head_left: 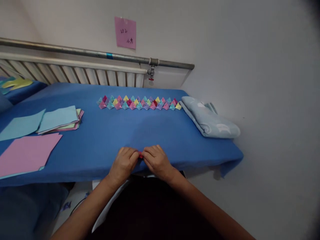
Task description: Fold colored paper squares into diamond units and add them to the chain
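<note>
A small red piece of folded paper (141, 155) is pinched between my two hands near the front edge of the blue-covered table (107, 143). My left hand (125, 163) grips it from the left with bent fingers, and my right hand (156, 160) closes on its right side. Fingers cover most of the paper, so its full shape is hidden. Beyond my hands, rows of small folded paper pieces (139, 104) in pink, blue, yellow and purple stretch along the back of the table.
Light blue paper sheets (60, 118) lie stacked over other colours at the left, with pink sheets (30, 153) nearer the front. A folded pale blue cloth (212, 121) rests at the right end. Behind the table stand a radiator (92, 75) and a pipe valve (151, 74).
</note>
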Tool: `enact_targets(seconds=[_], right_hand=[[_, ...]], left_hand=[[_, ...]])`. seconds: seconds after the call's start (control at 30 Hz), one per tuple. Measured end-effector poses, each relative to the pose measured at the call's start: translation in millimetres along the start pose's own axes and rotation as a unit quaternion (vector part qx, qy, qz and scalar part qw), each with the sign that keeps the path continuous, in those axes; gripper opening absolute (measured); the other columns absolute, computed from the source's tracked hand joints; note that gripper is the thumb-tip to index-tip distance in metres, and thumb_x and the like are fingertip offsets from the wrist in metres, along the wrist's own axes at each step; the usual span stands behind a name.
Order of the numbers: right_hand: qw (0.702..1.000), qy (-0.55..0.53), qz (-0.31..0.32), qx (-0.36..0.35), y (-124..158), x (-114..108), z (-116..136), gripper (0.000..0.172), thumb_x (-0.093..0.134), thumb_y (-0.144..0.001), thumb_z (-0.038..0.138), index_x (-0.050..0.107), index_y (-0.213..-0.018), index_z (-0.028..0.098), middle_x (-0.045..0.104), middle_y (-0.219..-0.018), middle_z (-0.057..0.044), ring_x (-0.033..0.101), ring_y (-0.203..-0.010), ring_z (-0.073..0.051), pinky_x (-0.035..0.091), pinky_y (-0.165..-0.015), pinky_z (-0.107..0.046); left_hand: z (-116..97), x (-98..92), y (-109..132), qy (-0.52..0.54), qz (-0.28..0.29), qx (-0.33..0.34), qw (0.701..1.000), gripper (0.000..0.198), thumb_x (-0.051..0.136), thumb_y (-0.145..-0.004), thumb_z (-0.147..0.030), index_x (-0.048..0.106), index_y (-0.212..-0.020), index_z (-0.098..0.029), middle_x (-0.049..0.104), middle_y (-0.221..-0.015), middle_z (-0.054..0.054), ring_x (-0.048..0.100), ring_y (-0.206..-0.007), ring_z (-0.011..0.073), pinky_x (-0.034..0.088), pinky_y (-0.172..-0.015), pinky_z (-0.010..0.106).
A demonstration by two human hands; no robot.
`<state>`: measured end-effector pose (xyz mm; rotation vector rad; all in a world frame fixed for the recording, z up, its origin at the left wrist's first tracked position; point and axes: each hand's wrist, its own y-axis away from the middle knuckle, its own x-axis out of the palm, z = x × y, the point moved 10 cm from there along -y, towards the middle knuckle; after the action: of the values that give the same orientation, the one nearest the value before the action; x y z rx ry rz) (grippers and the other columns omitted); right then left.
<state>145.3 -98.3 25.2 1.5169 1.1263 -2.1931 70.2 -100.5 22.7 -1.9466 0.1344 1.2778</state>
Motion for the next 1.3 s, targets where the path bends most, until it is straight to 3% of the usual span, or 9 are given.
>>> enact_targets(seconds=[0.2, 0.4, 0.63, 0.93, 1.3], right_hand=[[0.999, -0.044, 0.014, 0.011, 10, 2, -1, 0.02, 0.048, -0.092, 0.019, 0.063, -0.105, 0.018, 0.065, -0.099, -0.008, 0.051, -0.085, -0.02, 0.035, -0.076, -0.034], [0.995, -0.085, 0.019, 0.039, 10, 5, -9, 0.017, 0.047, -0.093, 0.024, 0.063, -0.092, 0.019, 0.067, -0.094, -0.007, 0.052, -0.082, -0.019, 0.036, -0.077, -0.034], [0.989, -0.126, 0.009, 0.074, 10, 5, -16, 0.015, 0.049, -0.092, 0.021, 0.064, -0.091, 0.02, 0.067, -0.096, -0.006, 0.055, -0.085, -0.019, 0.038, -0.079, -0.034], [0.97, -0.178, 0.004, 0.166, 4, 11, -33, 0.01, 0.056, -0.087, 0.021, 0.059, -0.078, 0.02, 0.064, -0.092, -0.004, 0.057, -0.088, -0.017, 0.04, -0.082, -0.032], [0.966, -0.159, -0.031, 0.203, 5, 10, -34, 0.013, 0.055, -0.084, 0.019, 0.055, -0.072, 0.021, 0.063, -0.088, -0.004, 0.056, -0.086, -0.017, 0.04, -0.08, -0.032]], left_hand=[[-8, -5.2, 13, 0.031, 0.002, 0.009, 0.999, 0.019, 0.047, -0.092, -0.017, 0.061, -0.105, -0.018, 0.066, -0.104, 0.008, 0.056, -0.097, 0.0212, 0.044, -0.083, 0.038], [-2, -5.3, 16, 0.066, -0.016, -0.026, 0.997, 0.015, 0.048, -0.092, -0.019, 0.06, -0.1, -0.017, 0.068, -0.096, 0.007, 0.058, -0.089, 0.0197, 0.044, -0.081, 0.037], [4, -3.2, 17, 0.073, -0.007, -0.052, 0.996, 0.017, 0.047, -0.092, -0.023, 0.062, -0.099, -0.019, 0.067, -0.099, 0.007, 0.058, -0.091, 0.02, 0.043, -0.082, 0.037], [25, 4.6, 13, 0.045, 0.057, -0.189, 0.979, 0.023, 0.047, -0.092, -0.031, 0.068, -0.085, -0.022, 0.065, -0.089, 0.004, 0.052, -0.088, 0.0214, 0.035, -0.076, 0.036], [32, 12.7, 6, 0.01, 0.125, -0.254, 0.959, 0.024, 0.047, -0.089, -0.029, 0.063, -0.075, -0.019, 0.063, -0.083, 0.005, 0.055, -0.084, 0.0217, 0.033, -0.076, 0.037]])
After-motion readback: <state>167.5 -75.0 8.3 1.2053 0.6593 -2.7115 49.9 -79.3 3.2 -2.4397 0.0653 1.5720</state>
